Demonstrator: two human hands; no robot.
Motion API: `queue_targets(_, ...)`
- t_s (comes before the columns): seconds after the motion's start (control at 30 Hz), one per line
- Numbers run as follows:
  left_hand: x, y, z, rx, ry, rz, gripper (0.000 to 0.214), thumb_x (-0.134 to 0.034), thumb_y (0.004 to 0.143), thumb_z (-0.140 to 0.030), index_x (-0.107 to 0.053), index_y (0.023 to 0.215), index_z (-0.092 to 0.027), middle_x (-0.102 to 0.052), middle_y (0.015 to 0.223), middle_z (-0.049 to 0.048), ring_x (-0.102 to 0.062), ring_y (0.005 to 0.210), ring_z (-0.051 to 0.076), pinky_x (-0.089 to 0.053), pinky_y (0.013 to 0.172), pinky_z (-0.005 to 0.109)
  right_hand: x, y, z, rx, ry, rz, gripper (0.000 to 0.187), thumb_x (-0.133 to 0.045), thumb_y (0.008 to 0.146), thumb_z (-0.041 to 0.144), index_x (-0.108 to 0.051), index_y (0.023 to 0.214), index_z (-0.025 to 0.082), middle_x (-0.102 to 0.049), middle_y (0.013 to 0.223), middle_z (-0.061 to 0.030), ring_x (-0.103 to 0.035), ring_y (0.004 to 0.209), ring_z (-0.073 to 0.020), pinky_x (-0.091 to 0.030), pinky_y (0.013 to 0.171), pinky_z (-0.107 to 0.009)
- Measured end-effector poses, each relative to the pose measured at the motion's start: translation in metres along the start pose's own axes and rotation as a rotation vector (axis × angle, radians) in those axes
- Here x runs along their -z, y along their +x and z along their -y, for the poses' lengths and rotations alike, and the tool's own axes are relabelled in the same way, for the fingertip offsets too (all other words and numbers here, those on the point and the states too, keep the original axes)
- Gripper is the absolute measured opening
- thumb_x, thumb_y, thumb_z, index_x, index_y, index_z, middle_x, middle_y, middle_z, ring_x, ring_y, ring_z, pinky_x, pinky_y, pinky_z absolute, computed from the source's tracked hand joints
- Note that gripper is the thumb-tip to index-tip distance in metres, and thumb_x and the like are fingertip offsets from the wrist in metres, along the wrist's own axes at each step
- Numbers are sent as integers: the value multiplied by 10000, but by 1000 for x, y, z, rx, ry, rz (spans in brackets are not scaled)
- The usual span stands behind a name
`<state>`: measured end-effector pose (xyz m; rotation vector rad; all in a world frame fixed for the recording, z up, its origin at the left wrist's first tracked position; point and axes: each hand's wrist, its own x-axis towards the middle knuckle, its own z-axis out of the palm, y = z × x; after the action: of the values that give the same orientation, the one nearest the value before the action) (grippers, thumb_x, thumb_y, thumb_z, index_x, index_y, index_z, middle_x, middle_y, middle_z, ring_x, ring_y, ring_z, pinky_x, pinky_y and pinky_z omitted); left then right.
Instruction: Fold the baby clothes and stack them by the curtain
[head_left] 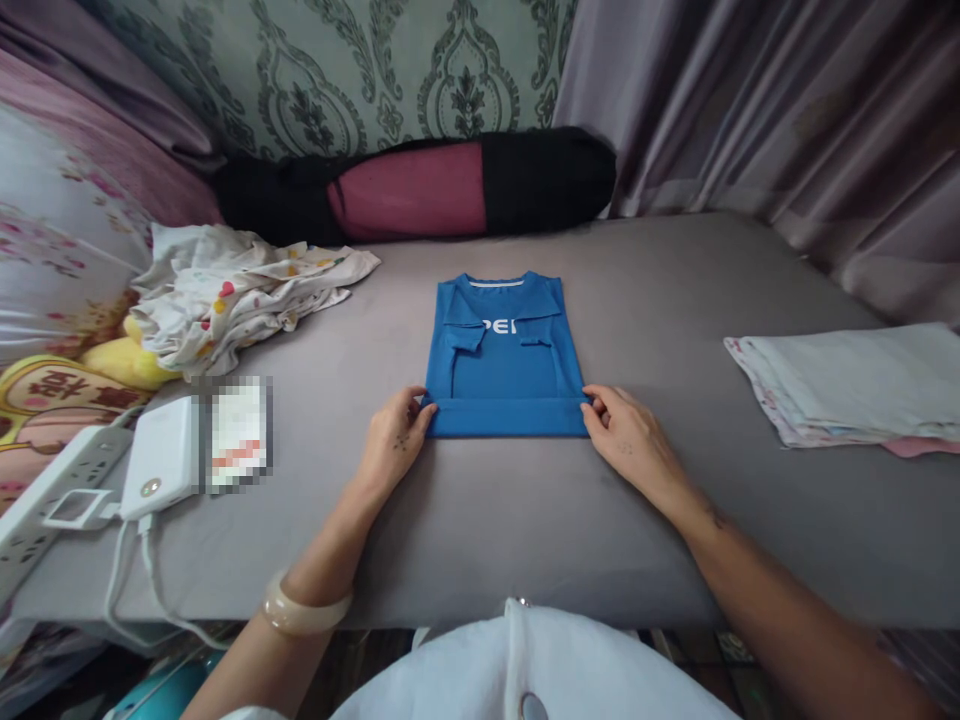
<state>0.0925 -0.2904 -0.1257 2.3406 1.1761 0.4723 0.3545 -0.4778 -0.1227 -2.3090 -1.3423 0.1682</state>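
A blue T-shirt (504,360) with white letters lies folded into a narrow rectangle in the middle of the grey bed sheet (525,520). Its sleeves are turned in and its near hem is doubled over. My left hand (394,440) pinches the near left corner of that hem. My right hand (626,432) pinches the near right corner. Both hands rest on the sheet with fingers closed on the cloth.
A crumpled pile of white printed clothes (232,295) lies at the back left. Folded pale cloths (855,385) are stacked at the right. A white power bank (161,455), power strip (52,490) and cable sit at the left edge. A black and pink bolster (420,190) lines the wall.
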Motion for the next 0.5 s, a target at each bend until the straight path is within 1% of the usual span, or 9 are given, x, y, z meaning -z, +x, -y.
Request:
queue_targets(0.03,0,-1,2,-29,16,-16,273,-507,914,-346,-591,1117,-185,-615,819,28,-586,723,164,-484,719,295,1,-1,0,2,-11,3,323,-433,926,291,-626,1167,195,-676,944,-80,-636,840,-233,-505,750,-357)
queue_targets(0.1,1,-4,3,-118,50,-84,277,-493,924,-319,-576,1150,-182,-617,941,70,-604,838,187,-502,806,340,5,-3,4,17,-61,-13,332,-412,939,286,-617,1185,199,-673,989,-94,-638,862,-243,-509,765,-371)
queue_targets(0.17,1,-6,-3,-234,82,-136,312,-460,944,-297,-540,1224,-183,-597,1127,124,-591,1023,227,-482,927,410,8,-6,11,71,-142,-49,360,-375,960,284,-605,1220,188,-659,1084,-130,-636,935,-266,-504,820,-405)
queue_targets(0.2,1,-7,-8,-295,98,-137,342,-438,956,-290,-510,1272,-182,-573,1218,146,-557,1130,249,-454,987,447,9,-7,16,123,-177,-58,380,-357,971,283,-593,1248,176,-639,1162,-150,-622,1011,-282,-491,873,-429)
queue_targets(0.27,-3,-10,-22,-404,129,-87,407,-397,976,-293,-438,1361,-168,-509,1367,167,-436,1319,279,-387,1078,497,8,-9,27,272,-216,-30,423,-335,987,291,-542,1328,150,-554,1348,-168,-527,1220,-307,-416,1015,-483)
queue_targets(0.33,-11,-12,-38,-459,171,-18,465,-364,990,-326,-387,1416,-141,-434,1470,171,-285,1434,295,-324,1134,515,3,-11,39,425,-215,48,466,-326,999,312,-464,1411,144,-427,1494,-139,-361,1386,-292,-293,1129,-514)
queue_targets(0.4,-21,-13,-50,-446,235,40,509,-335,997,-370,-369,1442,-125,-374,1525,164,-202,1469,304,-273,1162,526,-4,-12,49,522,-209,132,502,-319,1004,339,-401,1459,142,-335,1556,-110,-241,1451,-266,-202,1175,-528)
queue_targets(0.5,-35,-14,-57,-403,318,94,540,-301,1000,-399,-364,1464,-130,-346,1546,150,-181,1476,298,-218,1181,535,-14,-16,58,567,-198,226,528,-326,1004,381,-381,1474,149,-290,1574,-99,-202,1466,-264,-170,1182,-549)
